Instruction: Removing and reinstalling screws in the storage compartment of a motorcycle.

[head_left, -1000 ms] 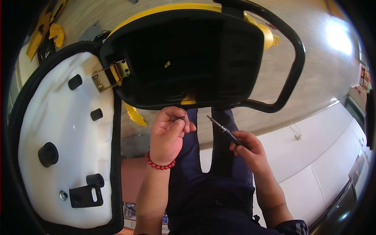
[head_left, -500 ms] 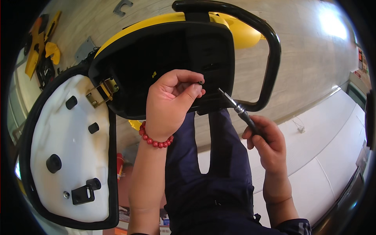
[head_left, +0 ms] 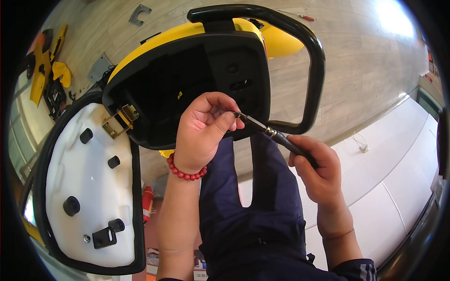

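Note:
My left hand (head_left: 196, 133) pinches a small dark screw (head_left: 236, 114) between thumb and forefinger. Its exact shape is mostly covered by the fingertips. In my right hand (head_left: 322, 177) is a screwdriver (head_left: 276, 136) with a black grip and a metal shaft, held at a slant. The driver's tip meets the screw at my left fingertips. Both hands are over the near edge of an open black storage compartment (head_left: 187, 61) with a yellow outer rim. A brass-coloured hinge (head_left: 121, 121) joins it to the tipped-over seat (head_left: 93, 187), whose white underside carries black rubber stops and a black bracket (head_left: 104, 238).
A thick black grab bar (head_left: 318, 70) curves around the compartment's right side. Yellow panels (head_left: 42, 70) and a grey bracket (head_left: 139, 15) lie on the wooden floor, with a red-handled screwdriver (head_left: 307, 18) farther off. A white surface (head_left: 365, 178) spreads to the right.
The screwdriver's tip has come left and touches the screw, which stays pinched in my left hand. The whole view has shifted slightly, bringing the red-handled screwdriver into sight.

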`<state>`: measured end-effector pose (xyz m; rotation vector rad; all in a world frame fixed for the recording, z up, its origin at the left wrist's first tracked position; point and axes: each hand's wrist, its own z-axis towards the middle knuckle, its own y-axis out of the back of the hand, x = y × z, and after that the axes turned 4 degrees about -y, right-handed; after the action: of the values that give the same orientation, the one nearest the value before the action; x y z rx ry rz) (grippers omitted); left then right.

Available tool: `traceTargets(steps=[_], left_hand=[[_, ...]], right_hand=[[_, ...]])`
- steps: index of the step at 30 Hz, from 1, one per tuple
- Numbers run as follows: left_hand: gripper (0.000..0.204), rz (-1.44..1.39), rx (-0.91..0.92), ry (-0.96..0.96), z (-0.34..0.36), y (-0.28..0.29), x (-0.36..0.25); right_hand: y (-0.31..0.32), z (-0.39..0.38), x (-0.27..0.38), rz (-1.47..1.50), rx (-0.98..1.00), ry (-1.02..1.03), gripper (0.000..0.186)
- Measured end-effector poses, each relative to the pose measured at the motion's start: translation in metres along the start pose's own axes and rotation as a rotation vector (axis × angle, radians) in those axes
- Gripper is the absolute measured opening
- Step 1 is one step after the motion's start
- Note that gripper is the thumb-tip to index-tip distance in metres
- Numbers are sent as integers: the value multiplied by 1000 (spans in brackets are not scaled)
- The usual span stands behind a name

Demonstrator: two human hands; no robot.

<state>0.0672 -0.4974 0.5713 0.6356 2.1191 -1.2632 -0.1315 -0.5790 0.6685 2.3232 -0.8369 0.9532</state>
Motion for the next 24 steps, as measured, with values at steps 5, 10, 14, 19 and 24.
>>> traceTargets(steps=[5, 10, 14, 19, 24], left_hand=[[11, -45, 17, -6, 0, 3, 3], [12, -61, 1, -9, 0, 4, 1], [14, 33, -4, 13, -1, 6, -3], [15, 198, 40, 46, -2, 8, -14], [14, 284, 66, 121, 0, 11, -22]], right_hand=[[-1, 1, -1, -24, 6, -7, 28], [-4, -1, -2, -32, 13, -3, 27], [-5, -1, 2, -65, 15, -47, 27], [-6, -3, 8, -6, 40, -147, 26], [-9, -3, 5, -79, 52, -102, 26]])
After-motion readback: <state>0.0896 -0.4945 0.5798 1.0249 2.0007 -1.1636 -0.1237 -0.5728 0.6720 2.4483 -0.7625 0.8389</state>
